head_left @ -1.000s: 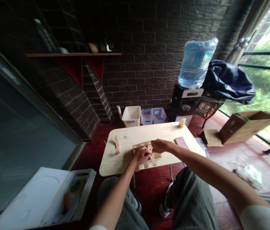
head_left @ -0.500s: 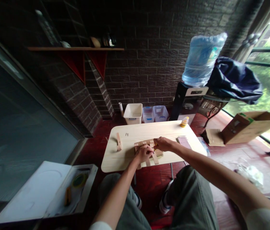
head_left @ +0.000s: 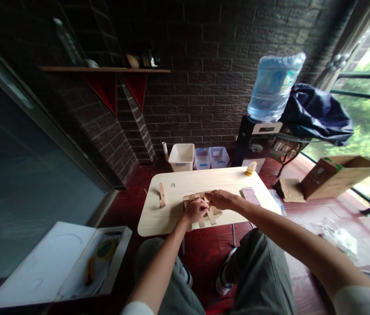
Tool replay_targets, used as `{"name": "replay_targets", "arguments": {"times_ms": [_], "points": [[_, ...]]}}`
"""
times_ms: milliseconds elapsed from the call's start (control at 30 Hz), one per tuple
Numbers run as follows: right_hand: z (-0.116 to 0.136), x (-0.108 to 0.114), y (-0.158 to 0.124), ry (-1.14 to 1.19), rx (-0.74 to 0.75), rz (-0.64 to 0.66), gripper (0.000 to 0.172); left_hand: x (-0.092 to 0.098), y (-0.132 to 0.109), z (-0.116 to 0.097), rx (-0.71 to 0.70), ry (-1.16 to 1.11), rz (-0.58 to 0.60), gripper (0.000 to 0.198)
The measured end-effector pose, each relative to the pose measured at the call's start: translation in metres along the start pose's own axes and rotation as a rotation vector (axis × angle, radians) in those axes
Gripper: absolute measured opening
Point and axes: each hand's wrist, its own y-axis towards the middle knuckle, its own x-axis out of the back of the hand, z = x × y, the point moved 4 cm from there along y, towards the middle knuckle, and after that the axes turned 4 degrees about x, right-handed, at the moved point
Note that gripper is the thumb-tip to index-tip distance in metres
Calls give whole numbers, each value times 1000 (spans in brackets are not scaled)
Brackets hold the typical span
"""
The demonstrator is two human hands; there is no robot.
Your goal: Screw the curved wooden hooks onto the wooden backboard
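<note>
A small assembly of pale wooden slats [head_left: 211, 215] lies near the front edge of a light wooden table [head_left: 191, 181]. My left hand [head_left: 194, 211] rests on its left part with the fingers curled over the slats. My right hand [head_left: 218, 199] is closed in a pinch on the top of the same assembly; what is between the fingertips is too small to see. A loose wooden slat [head_left: 162, 195] lies to the left, with two tiny dark pieces [head_left: 172, 185] beside it.
A small yellow bottle [head_left: 250, 168] and a flat pinkish pad [head_left: 249, 195] sit on the table's right side. Behind stand a white bin [head_left: 181, 157], clear boxes [head_left: 211, 157] and a water dispenser [head_left: 272, 87]. An open white case [head_left: 73, 262] is at the left, a cardboard box [head_left: 339, 175] at the right.
Both hands stay on the slat assembly with only slight finger shifts. The view itself drifted a little as my head moved.
</note>
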Motion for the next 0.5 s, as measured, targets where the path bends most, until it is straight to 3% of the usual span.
{"name": "replay_targets", "arguments": {"times_ms": [300, 400, 500], "points": [[-12, 5, 3, 172, -286, 148, 30, 1, -1, -1, -13, 38, -3, 13], [-7, 11, 1, 113, -273, 125, 36, 1, -1, -1, -7, 23, -12, 12], [-1, 15, -1, 55, -170, 88, 38, 1, -1, -2, 2, 13, -13, 11]]}}
